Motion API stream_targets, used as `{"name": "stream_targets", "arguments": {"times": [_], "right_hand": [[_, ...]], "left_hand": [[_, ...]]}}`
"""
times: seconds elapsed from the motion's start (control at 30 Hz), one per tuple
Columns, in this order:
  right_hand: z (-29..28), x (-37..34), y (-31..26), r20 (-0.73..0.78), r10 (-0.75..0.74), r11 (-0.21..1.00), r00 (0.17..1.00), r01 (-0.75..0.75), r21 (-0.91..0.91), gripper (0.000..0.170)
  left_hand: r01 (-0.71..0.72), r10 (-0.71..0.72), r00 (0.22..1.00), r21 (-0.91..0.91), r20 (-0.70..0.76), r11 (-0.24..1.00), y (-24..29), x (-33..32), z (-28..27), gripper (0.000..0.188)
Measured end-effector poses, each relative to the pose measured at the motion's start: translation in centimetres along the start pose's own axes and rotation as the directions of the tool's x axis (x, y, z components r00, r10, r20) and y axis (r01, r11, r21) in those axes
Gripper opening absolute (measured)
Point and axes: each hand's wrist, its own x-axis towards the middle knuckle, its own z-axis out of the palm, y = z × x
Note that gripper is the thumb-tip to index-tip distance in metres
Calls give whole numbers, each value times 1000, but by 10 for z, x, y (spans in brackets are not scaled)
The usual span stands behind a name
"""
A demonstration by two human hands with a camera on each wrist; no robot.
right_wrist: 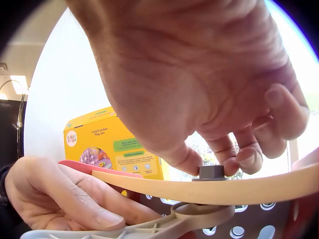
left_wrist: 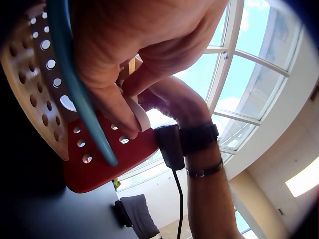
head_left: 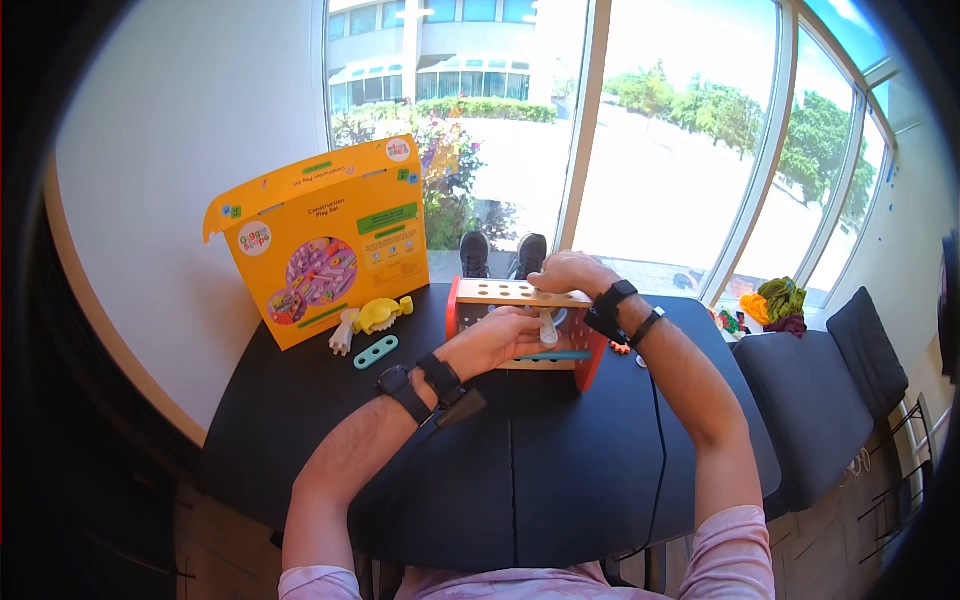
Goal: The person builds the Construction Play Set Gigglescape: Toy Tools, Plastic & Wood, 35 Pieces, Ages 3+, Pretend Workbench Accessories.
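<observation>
A toy workbench stands on the table, with red side panels (head_left: 592, 362), a holed wooden top strip (head_left: 492, 291) and a teal bar (left_wrist: 75, 84) across its lower front. Beneath the strip, my left hand (head_left: 490, 342) (right_wrist: 75, 196) holds a pale wrench-like tool (head_left: 548, 330) (right_wrist: 192, 220) whose ring end lies against the strip's underside. Above, my right hand (head_left: 572, 273) (right_wrist: 194, 79) pinches a grey bolt head (right_wrist: 212, 172) at the strip's upper face. The bolt's lower part is hidden by the strip and tool.
A yellow play set box (head_left: 325, 240) stands at the back left. Before it lie a yellow toy piece (head_left: 378, 316), a white piece (head_left: 342, 335) and a teal holed strip (head_left: 376, 352). A cable (head_left: 659, 440) crosses the black table's right side; grey chairs (head_left: 800, 400) stand beyond.
</observation>
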Motion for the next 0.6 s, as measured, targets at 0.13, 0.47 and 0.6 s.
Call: {"name": "stream_targets", "arguments": {"times": [0.13, 0.47, 0.6], "right_hand": [[-1, -1, -4, -26, 29, 998, 999, -30, -57, 74], [-7, -10, -7, -9, 39, 999, 999, -39, -32, 71], [-3, -3, -4, 15, 31, 1000, 999, -31, -2, 68]], "left_hand": [[-7, 7, 1000, 13, 7, 1000, -1, 0, 1, 36], [-4, 4, 1000, -3, -9, 1000, 2, -3, 4, 34], [-11, 11, 1000, -2, -6, 1000, 1, -3, 4, 35]]}}
